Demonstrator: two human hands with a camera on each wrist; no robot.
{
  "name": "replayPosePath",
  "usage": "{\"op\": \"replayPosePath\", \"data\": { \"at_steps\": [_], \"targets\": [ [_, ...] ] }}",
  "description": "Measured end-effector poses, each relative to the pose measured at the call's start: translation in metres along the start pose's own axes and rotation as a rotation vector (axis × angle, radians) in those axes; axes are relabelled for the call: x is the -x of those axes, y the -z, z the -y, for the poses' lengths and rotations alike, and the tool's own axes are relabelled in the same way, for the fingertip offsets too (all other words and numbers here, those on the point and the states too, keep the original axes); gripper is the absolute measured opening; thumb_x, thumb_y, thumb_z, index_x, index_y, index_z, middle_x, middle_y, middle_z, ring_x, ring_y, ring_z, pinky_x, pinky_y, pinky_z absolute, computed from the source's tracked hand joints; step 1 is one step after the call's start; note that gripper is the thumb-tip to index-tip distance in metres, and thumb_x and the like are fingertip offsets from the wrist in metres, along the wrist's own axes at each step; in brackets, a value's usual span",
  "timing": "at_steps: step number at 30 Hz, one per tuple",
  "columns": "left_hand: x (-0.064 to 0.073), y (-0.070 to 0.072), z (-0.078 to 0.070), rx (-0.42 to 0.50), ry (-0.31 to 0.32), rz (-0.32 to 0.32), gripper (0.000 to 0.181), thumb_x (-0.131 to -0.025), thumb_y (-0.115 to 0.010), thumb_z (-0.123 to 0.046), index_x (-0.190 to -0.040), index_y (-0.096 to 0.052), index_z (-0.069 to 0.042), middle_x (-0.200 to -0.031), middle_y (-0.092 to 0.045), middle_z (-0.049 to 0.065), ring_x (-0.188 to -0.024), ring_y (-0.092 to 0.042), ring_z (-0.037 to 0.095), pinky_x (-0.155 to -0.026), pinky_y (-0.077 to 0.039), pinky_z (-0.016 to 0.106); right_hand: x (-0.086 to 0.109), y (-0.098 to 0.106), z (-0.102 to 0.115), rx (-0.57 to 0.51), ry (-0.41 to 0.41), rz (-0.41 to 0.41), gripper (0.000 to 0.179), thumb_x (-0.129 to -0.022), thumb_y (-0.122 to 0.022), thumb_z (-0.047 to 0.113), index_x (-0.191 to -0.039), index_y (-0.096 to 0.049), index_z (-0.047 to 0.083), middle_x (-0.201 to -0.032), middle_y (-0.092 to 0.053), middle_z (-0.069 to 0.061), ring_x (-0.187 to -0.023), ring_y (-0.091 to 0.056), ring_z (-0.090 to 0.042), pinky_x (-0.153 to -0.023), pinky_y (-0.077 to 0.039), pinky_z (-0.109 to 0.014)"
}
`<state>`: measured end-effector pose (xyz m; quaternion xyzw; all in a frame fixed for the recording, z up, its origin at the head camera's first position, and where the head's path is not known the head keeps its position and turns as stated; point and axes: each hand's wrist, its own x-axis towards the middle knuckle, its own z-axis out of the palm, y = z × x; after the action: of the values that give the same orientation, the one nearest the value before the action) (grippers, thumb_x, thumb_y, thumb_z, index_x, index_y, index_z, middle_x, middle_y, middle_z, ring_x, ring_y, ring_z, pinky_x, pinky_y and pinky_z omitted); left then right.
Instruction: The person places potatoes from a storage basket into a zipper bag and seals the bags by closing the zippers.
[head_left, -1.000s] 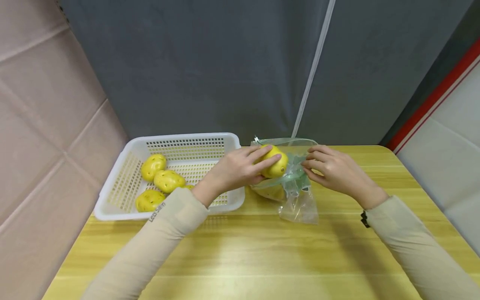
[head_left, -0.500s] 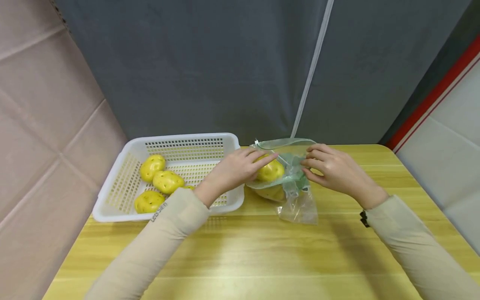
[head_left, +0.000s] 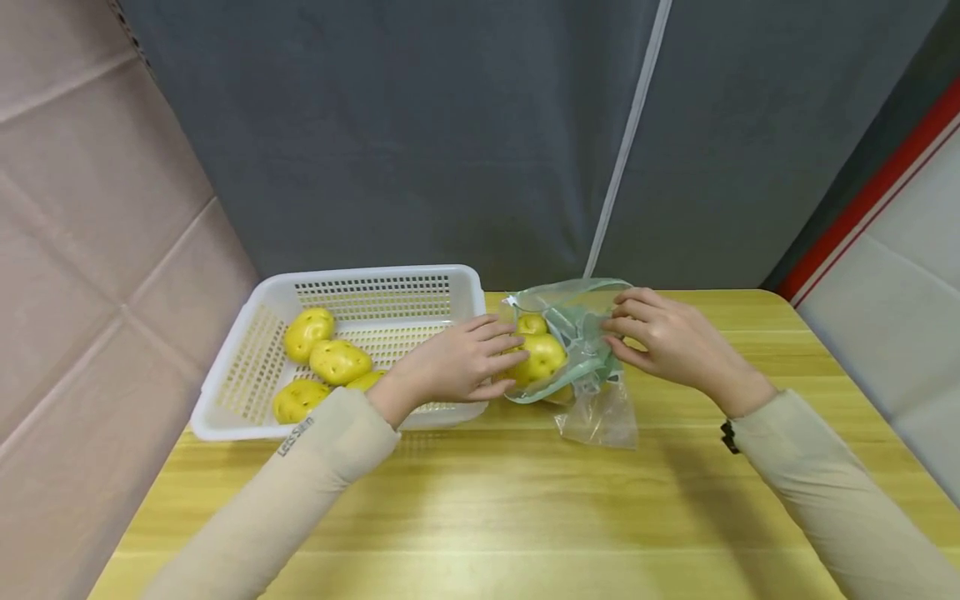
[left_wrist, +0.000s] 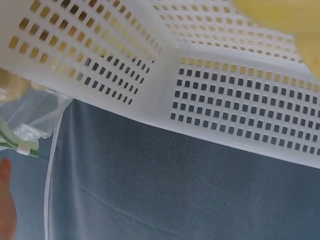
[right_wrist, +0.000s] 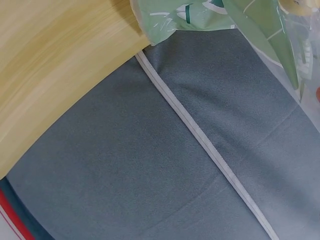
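A clear and green zip bag point(head_left: 588, 354) lies on the table with its mouth open toward the basket. Inside it are yellow potatoes point(head_left: 543, 360), one behind another. My left hand point(head_left: 468, 358), fingers spread and holding nothing, is over the basket's right rim beside the bag mouth. My right hand point(head_left: 663, 346) pinches the bag's right edge between thumb and fingers. The right wrist view catches part of the green bag point(right_wrist: 200, 17), and that hand is almost wholly out of it. In the left wrist view, a fingertip point(left_wrist: 6, 200) shows at the left edge.
A white perforated basket point(head_left: 367, 273) stands left of the bag, with several potatoes point(head_left: 339, 362) in its left and middle part. My left forearm crosses its front rim. A grey curtain point(head_left: 390, 150) hangs behind the wooden table point(head_left: 480, 508), and a pinkish padded wall point(head_left: 112, 250) borders the left.
My left hand has let go of a potato inside the bag mouth and drawn back left toward the basket. The bag mouth gapes wider. The right hand stays in place.
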<state>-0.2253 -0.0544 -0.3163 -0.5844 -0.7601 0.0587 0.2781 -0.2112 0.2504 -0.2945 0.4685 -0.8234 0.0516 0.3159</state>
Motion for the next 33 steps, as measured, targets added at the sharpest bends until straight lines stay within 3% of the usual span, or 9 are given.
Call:
{"op": "replayPosePath", "data": {
  "at_steps": [4, 8, 11, 16, 23, 30, 33],
  "targets": [
    [0.004, 0.003, -0.003, -0.032, -0.053, 0.064, 0.039, -0.088, -0.063, -0.041, -0.118, -0.065, -0.017, -0.118, -0.068, -0.001, -0.119, -0.059, 0.02, -0.11, -0.042, 0.037, 0.0, 0.001, -0.001, 0.003, -0.001, -0.004, 0.061, -0.102, -0.029, 0.038, -0.085, -0.074, 0.002, -0.084, -0.07, -0.013, -0.085, -0.062, -0.027, -0.069, -0.057, -0.039],
    [0.004, 0.007, -0.003, -0.157, -0.098, 0.136, 0.037, -0.085, -0.068, -0.018, -0.121, -0.062, -0.021, -0.123, -0.066, -0.003, -0.123, -0.056, 0.017, -0.113, -0.038, 0.036, -0.001, 0.002, -0.003, 0.007, 0.001, -0.012, 0.06, -0.102, -0.03, 0.037, -0.085, -0.074, 0.002, -0.083, -0.069, -0.013, -0.084, -0.061, -0.027, -0.067, -0.056, -0.038],
    [0.003, 0.007, -0.004, -0.244, -0.132, 0.148, 0.041, -0.082, -0.067, -0.004, -0.119, -0.062, -0.023, -0.121, -0.067, -0.006, -0.121, -0.057, 0.013, -0.113, -0.039, 0.035, -0.001, 0.003, -0.003, 0.013, 0.0, -0.02, 0.059, -0.102, -0.03, 0.037, -0.086, -0.074, 0.002, -0.083, -0.068, -0.013, -0.083, -0.061, -0.026, -0.065, -0.056, -0.037],
    [0.002, 0.006, -0.005, -0.299, -0.161, 0.109, 0.031, -0.085, -0.063, -0.006, -0.11, -0.064, -0.024, -0.101, -0.069, -0.011, -0.104, -0.063, 0.009, -0.107, -0.045, 0.031, -0.001, 0.006, -0.004, 0.029, -0.011, -0.058, 0.054, -0.102, -0.034, 0.035, -0.084, -0.074, 0.003, -0.08, -0.067, -0.012, -0.081, -0.06, -0.026, -0.061, -0.056, -0.037],
    [0.001, 0.012, 0.005, -0.289, -0.069, 0.01, 0.042, -0.085, -0.062, -0.001, -0.122, -0.06, -0.022, -0.102, -0.067, -0.003, -0.097, -0.063, 0.014, -0.09, -0.053, 0.026, 0.001, 0.014, -0.006, 0.05, -0.058, -0.122, 0.055, -0.102, -0.036, 0.038, -0.082, -0.074, 0.004, -0.078, -0.066, -0.011, -0.08, -0.06, -0.027, -0.062, -0.055, -0.038],
    [0.001, 0.017, 0.018, -0.207, 0.064, -0.046, 0.042, -0.082, -0.063, 0.007, -0.117, -0.06, -0.015, -0.109, -0.067, 0.001, -0.104, -0.064, 0.018, -0.065, -0.058, 0.023, -0.003, 0.02, -0.005, 0.072, -0.068, -0.143, 0.055, -0.101, -0.038, 0.039, -0.08, -0.075, 0.005, -0.075, -0.065, -0.009, -0.08, -0.061, -0.028, -0.064, -0.055, -0.04],
    [-0.001, 0.018, 0.024, -0.171, 0.097, -0.071, 0.041, -0.081, -0.064, 0.008, -0.116, -0.062, -0.013, -0.109, -0.067, 0.001, -0.104, -0.064, 0.018, -0.067, -0.058, 0.023, -0.003, 0.022, -0.004, 0.079, -0.066, -0.143, 0.054, -0.101, -0.038, 0.038, -0.08, -0.075, 0.005, -0.074, -0.064, -0.009, -0.079, -0.061, -0.028, -0.063, -0.055, -0.04]
  ]
}}
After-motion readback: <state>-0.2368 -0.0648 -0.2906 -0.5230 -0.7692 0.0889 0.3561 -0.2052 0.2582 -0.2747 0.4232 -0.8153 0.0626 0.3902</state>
